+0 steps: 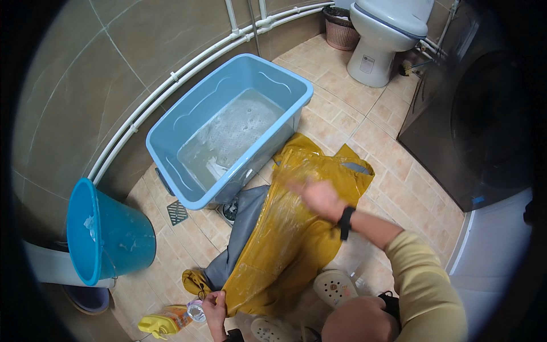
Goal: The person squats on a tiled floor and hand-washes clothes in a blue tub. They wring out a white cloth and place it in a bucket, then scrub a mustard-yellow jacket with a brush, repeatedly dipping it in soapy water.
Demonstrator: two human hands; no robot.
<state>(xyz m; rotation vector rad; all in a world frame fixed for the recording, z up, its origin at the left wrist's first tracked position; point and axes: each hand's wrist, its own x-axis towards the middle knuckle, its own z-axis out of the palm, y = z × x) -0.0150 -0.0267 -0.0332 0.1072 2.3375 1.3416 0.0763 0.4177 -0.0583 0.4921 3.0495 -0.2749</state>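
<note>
A wet mustard-yellow jacket (295,231) with a grey lining (245,222) lies spread on the floor tiles before me. Whitish suds streak its front. My left hand (214,305) pinches the lower corner of the jacket between thumb and fingers. Over the upper part of the garment is my right hand (318,196), blurred by motion; whether it holds something cannot be made out. Beyond the jacket stands a light-blue plastic tub (198,201) with cloudy, foamy water (235,128) in it. Something pale sits in the water near its front end.
At left a blue bucket (128,239) stands near a floor drain (177,213). A yellow bottle (164,320) lies by my left hand. White pipes (171,81) run along the wall. Farther off are a toilet (376,42), a wastebasket (341,32) and a dark front-loading washing machine (444,158).
</note>
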